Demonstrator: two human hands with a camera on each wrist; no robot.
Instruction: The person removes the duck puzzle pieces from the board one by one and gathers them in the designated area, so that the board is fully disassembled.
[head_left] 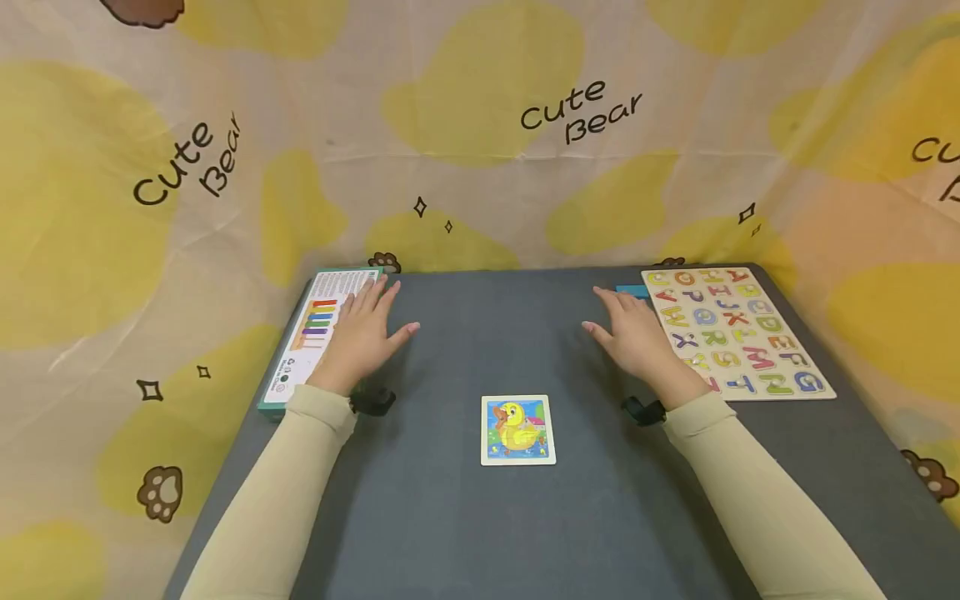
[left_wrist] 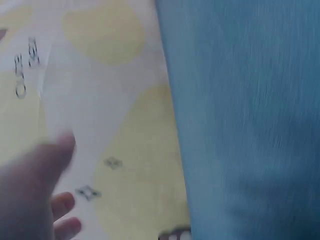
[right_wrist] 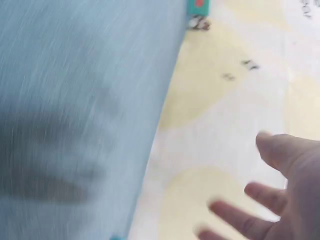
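Fingers spread, my left hand (head_left: pixel 362 337) hovers over or beside the right edge of a flat printed box (head_left: pixel 300 362); contact cannot be told. My right hand (head_left: pixel 633 337) is held out with its fingers extended, close to the left edge of a wooden alphabet puzzle board (head_left: pixel 738 333). Between the forearms, nearer the front, a small square duck puzzle (head_left: pixel 518 430) lies flat on the table. Both wrist views show the hands blurred, the left hand (left_wrist: pixel 35 180) and the right hand (right_wrist: pixel 280 190), with nothing in their fingers.
A grey cloth-covered table (head_left: pixel 450 533) carries these things. Part of a blue object (head_left: pixel 632 291) shows at the puzzle board's far left corner. Behind the table hangs a patterned curtain (head_left: pixel 465 100) with yellow patches and lettering.
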